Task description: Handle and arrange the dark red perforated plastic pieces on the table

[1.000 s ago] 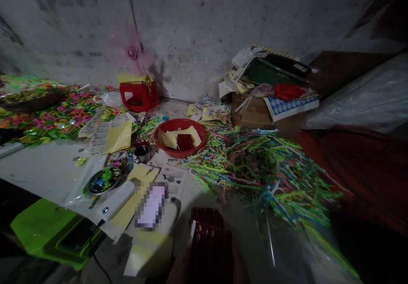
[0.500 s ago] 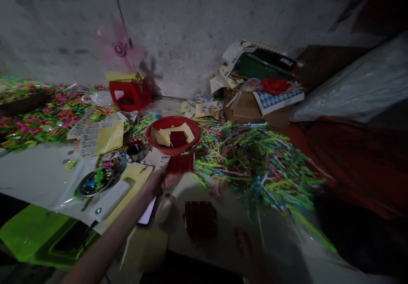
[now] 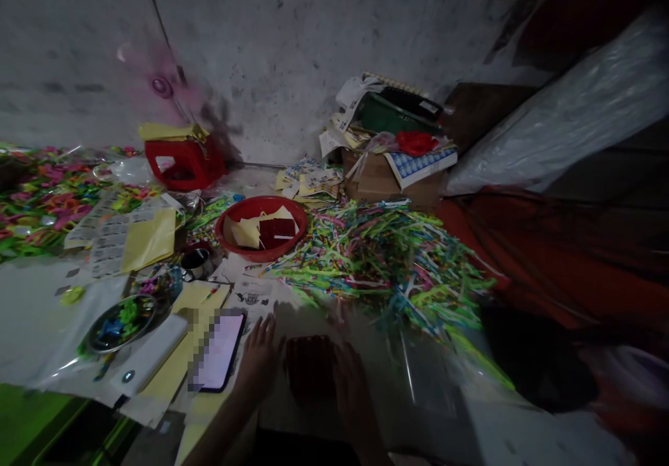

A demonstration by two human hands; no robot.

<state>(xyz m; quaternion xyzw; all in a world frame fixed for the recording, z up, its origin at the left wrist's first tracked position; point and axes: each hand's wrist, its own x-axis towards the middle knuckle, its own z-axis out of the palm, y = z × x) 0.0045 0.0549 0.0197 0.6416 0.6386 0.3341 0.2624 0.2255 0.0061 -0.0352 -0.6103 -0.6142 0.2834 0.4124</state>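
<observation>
My left hand (image 3: 257,354) is over the table just left of a dark red block (image 3: 311,368), its fingers stretched forward and holding nothing. Along the block's right side lies my right hand (image 3: 351,377), fingers extended; the dim light hides whether it touches the block. The block's surface looks ridged, but I cannot make out what it is. Beyond the hands, a red plastic bowl (image 3: 222,239) contains yellowish paper and dark red flat pieces (image 3: 277,229). A phone (image 3: 218,354) with its screen lit is left of my left hand.
A heap of colourful strips (image 3: 387,250) spreads behind and right of the block. At left are a small dish (image 3: 97,344) of bright pieces, a metal cup (image 3: 196,262), a white power bank (image 3: 151,354) and yellow paper (image 3: 151,239). A cardboard box (image 3: 387,187) stands against the wall.
My left hand has released a dark red piece, which now lies in the bowl, and has come back beside the block. My right hand has moved in to the block's right side. The view has shifted right.
</observation>
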